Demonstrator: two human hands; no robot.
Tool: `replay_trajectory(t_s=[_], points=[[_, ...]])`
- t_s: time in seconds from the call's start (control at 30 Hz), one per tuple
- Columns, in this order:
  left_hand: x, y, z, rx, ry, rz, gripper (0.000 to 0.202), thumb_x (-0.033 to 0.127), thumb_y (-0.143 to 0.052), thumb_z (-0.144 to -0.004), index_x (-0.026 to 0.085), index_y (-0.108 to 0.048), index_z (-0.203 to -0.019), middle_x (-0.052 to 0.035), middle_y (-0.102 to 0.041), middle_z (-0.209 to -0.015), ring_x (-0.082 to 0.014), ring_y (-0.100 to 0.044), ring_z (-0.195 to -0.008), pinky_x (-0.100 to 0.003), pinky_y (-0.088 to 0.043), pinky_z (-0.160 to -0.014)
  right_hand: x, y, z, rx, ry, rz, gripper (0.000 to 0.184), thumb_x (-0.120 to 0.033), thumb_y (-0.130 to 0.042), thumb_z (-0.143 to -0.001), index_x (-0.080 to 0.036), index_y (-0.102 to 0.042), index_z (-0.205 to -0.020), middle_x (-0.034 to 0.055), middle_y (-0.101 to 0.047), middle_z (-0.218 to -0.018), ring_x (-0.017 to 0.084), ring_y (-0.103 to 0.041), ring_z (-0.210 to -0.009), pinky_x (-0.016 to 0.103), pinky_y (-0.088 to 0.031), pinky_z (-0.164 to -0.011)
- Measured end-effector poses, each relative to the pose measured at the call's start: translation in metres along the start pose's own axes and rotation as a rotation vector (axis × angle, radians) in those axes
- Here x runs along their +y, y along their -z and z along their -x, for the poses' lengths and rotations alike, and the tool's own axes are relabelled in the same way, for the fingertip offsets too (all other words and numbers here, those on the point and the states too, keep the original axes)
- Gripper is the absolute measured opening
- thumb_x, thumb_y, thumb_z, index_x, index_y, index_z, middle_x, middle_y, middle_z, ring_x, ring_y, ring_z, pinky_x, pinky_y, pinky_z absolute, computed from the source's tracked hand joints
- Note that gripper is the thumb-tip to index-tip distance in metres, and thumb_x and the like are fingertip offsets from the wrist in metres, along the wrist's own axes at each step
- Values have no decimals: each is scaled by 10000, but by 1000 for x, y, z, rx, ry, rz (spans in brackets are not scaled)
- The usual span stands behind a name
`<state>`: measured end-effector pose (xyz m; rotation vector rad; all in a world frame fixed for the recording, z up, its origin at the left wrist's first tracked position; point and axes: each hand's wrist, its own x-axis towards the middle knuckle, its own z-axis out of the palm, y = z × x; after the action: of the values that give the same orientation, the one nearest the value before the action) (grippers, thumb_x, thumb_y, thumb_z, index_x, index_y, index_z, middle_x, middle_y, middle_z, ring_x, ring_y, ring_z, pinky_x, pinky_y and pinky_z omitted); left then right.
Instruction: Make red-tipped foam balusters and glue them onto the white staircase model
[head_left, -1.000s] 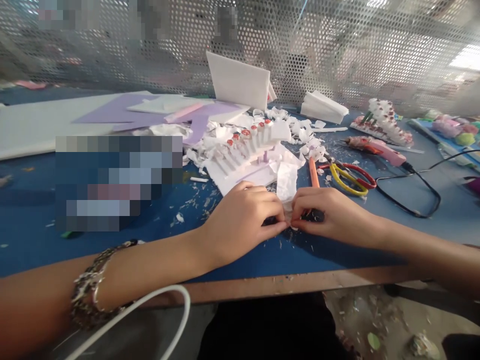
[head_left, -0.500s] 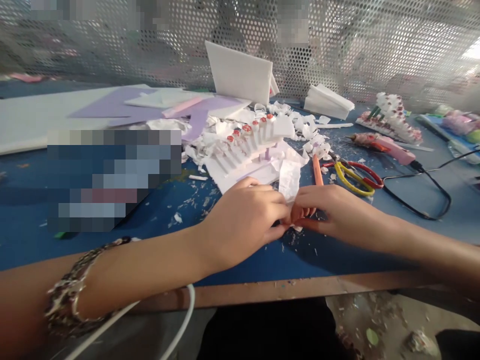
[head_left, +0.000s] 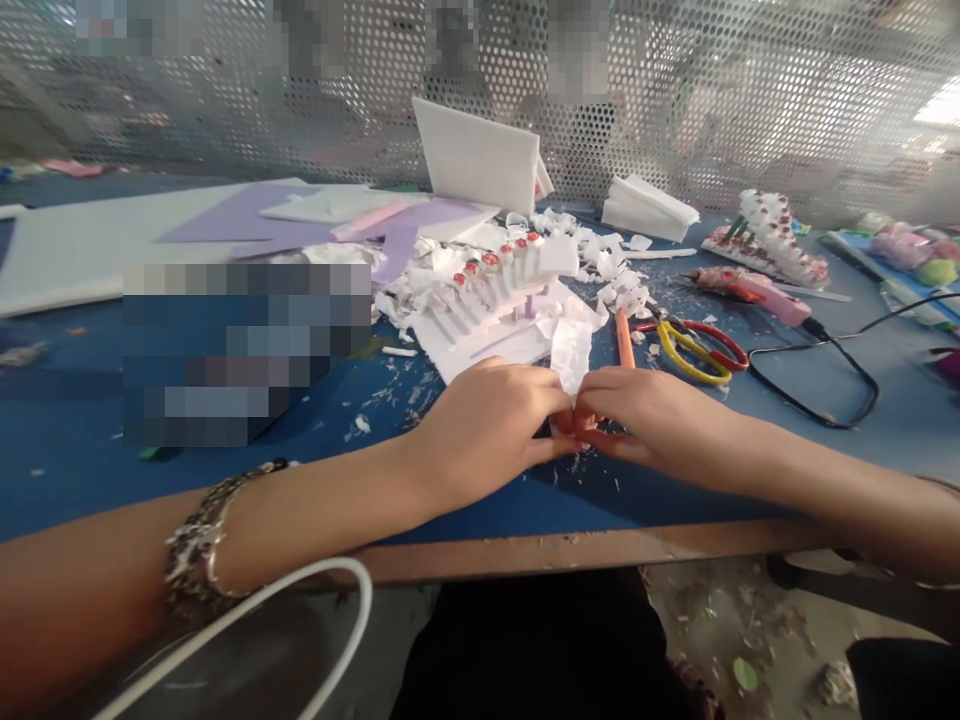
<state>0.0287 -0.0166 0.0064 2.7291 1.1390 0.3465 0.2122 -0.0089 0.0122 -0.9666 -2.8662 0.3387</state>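
Note:
Above the front of the table, my left hand point(head_left: 487, 428) and my right hand point(head_left: 651, 415) meet fingertip to fingertip. Both are closed in a pinch at the lower end of a crinkled white strip point(head_left: 571, 352), thin like paper or foam sheet, which stands up behind the fingers. The fingers hide its lower end. Just beyond lies a white foam model point(head_left: 499, 290) with a row of red-topped pieces, on a white and lilac sheet point(head_left: 450, 362). An orange stick-like tool point(head_left: 625, 338) rests behind my right hand.
Right of the hands lie scissors with red and yellow handles point(head_left: 694, 352) and a pink glue gun point(head_left: 772, 298) with a looping black cord point(head_left: 814, 412). White scraps point(head_left: 611, 255) pile behind the model. Foam sheets point(head_left: 82, 250) cover the back left. A perforated metal screen point(head_left: 337, 110) closes the back.
The view has shifted slightly, so the table things sit a little differently in frame. My hands stay together at the white strip, the fingertips slightly closer and rearranged.

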Motion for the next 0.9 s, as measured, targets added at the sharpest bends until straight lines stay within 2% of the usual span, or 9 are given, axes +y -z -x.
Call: replay_trajectory(t_s=[0.13,0.33,0.47,0.67,0.77,0.9], points=[[2,-1,1,20,13,-11,187,347,-552,-807,177,-628,-789,-9,-632,-784,-173,-598,-754,-280,-386,-679,-1,-1,0,12,-4,30,123,-183,-474,-815,-110,-573,-806,70,-568,-822,156,-549,-759,277,-432,-678],[3,-3,2,43,-47,-62,214,313,-470,-861,157,-617,-850,-25,-631,-817,-184,-593,-789,-310,-390,-721,3,4,0,15,57,-75,111,-215,-523,-808,-135,-595,-838,40,-581,-812,121,-536,-742,249,-408,-678],[-1,2,-1,126,-24,-27,167,289,-520,-835,144,-601,-821,-27,-623,-808,-174,-578,-776,-302,-395,-716,8,8,-3,128,41,-98,111,-212,-519,-815,-133,-591,-784,19,-585,-742,91,-516,-671,220,-385,-639],[-16,17,-16,297,1,149,170,271,-514,-833,125,-601,-835,-31,-624,-757,-136,-572,-717,-248,-407,-662,14,30,-19,339,-42,-34,122,-239,-536,-791,-137,-597,-766,14,-588,-727,81,-507,-639,207,-357,-603],[-21,21,-21,349,-26,171,169,271,-525,-822,131,-618,-828,-36,-651,-770,-141,-588,-732,-252,-410,-678,14,34,-24,336,-51,36,129,-222,-503,-807,-123,-585,-807,38,-608,-765,106,-530,-685,225,-358,-617],[-17,24,-23,337,-7,184,187,288,-532,-809,137,-636,-846,-39,-671,-777,-151,-602,-739,-258,-425,-675,8,30,-21,379,-90,31,121,-165,-488,-796,-116,-581,-855,54,-636,-806,122,-553,-713,235,-364,-623]])
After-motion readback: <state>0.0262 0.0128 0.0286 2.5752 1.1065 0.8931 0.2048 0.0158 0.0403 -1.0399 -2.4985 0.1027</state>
